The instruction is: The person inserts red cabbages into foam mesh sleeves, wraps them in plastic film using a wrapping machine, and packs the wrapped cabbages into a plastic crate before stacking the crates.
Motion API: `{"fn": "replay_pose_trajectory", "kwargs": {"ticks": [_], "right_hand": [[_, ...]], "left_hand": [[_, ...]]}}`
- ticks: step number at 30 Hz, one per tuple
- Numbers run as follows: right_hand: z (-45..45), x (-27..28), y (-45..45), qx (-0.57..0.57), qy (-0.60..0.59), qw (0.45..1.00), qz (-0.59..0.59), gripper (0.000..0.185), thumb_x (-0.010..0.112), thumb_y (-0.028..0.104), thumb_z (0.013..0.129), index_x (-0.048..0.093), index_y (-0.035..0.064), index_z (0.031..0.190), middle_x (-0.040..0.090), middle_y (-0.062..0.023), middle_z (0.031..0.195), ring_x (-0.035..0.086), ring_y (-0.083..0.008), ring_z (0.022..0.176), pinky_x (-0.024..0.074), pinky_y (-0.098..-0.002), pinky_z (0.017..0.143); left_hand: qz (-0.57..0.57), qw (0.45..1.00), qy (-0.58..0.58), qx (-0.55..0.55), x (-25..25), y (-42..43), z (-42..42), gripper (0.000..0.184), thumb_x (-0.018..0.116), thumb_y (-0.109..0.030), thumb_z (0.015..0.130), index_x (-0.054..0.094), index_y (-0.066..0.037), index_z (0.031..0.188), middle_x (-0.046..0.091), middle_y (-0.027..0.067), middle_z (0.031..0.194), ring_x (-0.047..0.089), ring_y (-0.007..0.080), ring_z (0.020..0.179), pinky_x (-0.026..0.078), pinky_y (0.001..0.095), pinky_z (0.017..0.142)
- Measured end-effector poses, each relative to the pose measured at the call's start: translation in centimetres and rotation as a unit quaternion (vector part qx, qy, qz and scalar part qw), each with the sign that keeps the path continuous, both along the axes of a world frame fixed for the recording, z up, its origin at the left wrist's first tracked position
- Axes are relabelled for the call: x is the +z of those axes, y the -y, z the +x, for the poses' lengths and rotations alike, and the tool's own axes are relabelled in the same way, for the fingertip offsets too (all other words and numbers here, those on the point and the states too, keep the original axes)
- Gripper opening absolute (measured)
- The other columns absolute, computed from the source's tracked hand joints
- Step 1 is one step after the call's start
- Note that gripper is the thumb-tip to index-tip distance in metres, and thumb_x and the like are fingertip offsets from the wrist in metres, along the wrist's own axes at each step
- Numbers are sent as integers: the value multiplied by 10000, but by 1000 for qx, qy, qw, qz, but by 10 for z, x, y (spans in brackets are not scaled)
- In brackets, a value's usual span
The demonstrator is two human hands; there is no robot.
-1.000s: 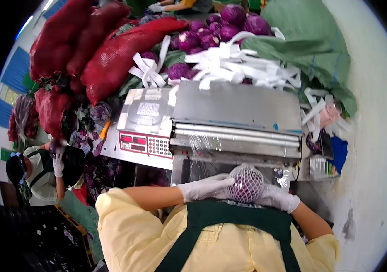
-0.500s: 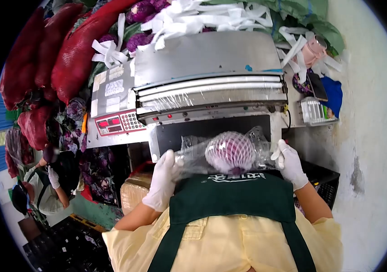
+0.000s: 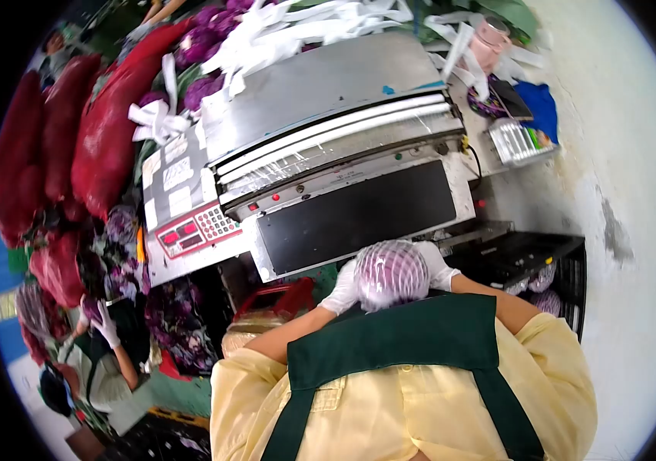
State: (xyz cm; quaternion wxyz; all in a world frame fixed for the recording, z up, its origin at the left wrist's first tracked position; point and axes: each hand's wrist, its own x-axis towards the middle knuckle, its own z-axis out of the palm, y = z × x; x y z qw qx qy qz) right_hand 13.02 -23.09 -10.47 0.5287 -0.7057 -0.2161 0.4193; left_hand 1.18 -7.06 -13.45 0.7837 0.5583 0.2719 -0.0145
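Observation:
A round red cabbage point(image 3: 393, 275) in a white foam net, with shiny clear film over it, is held close in front of my apron. My left hand point(image 3: 345, 289), in a white glove, grips its left side. On the other side my gloved right hand point(image 3: 437, 265) holds it too. The cabbage hides most of the fingers of both hands. Just beyond is the film wrapping machine point(image 3: 339, 161), with its black plate point(image 3: 359, 217) nearest to the cabbage.
A scale point(image 3: 197, 230) stands left of the machine. White foam nets point(image 3: 297, 34) lie behind it. Red net sacks point(image 3: 105, 131) fill the left. Black crates point(image 3: 551, 261) with wrapped cabbages stand at the right, near the wall point(image 3: 627, 169). A co-worker point(image 3: 101, 361) handles a cabbage at lower left.
My hands have come inward from the stretched film ends to the sides of the cabbage. The film now lies close around it, and the machine's black plate shows fully. The view has tilted.

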Motion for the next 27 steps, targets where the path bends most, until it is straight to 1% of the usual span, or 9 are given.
{"fn": "replay_pose_trajectory", "kwargs": {"ticks": [3,4,5,9,11,19,21,25,27], "right_hand": [[-4,29,-35,143,110,967,180,205,527,157,965,564,21,1113,582,-66,1073,549,-115,1007,452,-297,868],[-25,56,-40,57,-246,939,235,295,569,126,924,539,20,1197,557,-104,1188,519,-154,1133,414,-317,978],[-26,66,-46,157,25,954,253,303,548,13,895,538,5,1198,581,-63,1181,532,-127,1129,414,-292,999],[-85,36,-48,-29,-21,926,375,227,543,61,929,593,27,1148,596,-29,1177,557,-123,1054,435,-280,949],[-91,68,-44,-132,-390,883,224,295,537,176,961,558,39,1221,561,-61,1260,530,-133,1131,423,-288,978],[-106,103,73,-258,-313,819,406,472,460,395,989,514,38,1293,567,-62,1262,504,-132,1172,367,-323,1050],[-105,89,136,-314,220,907,175,288,529,286,956,583,57,1121,618,-31,1041,573,-117,987,440,-287,925],[-134,55,306,-565,-326,623,432,293,523,287,954,585,57,1125,648,-77,1037,621,-166,946,514,-328,886],[-152,34,377,-632,-172,697,293,358,487,345,963,573,75,1182,642,-118,1128,616,-227,1032,495,-379,941]], "left_hand": [[552,803,225,3,80,-41,29,206,711,-290,756,622,-109,797,577,78,723,562,283,694,444,392,675],[550,769,325,-32,103,-53,37,238,738,-290,730,634,-98,824,591,79,818,577,287,813,437,417,767],[465,800,369,-83,135,-53,46,288,763,-273,706,635,-60,853,600,108,934,576,296,879,419,422,847],[-163,925,84,-332,152,-50,32,125,593,-95,895,515,-24,962,616,136,979,622,224,930,497,324,867],[-235,922,42,-306,165,-35,30,160,606,-69,879,500,-39,995,607,99,926,622,197,854,513,302,810],[-44,977,118,-172,160,60,75,235,540,-132,967,554,-75,1195,589,6,851,535,78,735,445,217,688],[-25,978,111,-173,166,103,73,244,541,-143,969,552,-74,1203,627,30,915,570,92,765,456,229,728],[-70,943,80,-314,135,124,71,252,533,-177,976,560,-49,1191,639,46,885,593,121,760,476,247,719],[-55,951,47,-300,111,117,71,235,519,-196,984,582,-42,1149,638,41,817,592,115,704,478,238,666]]}}
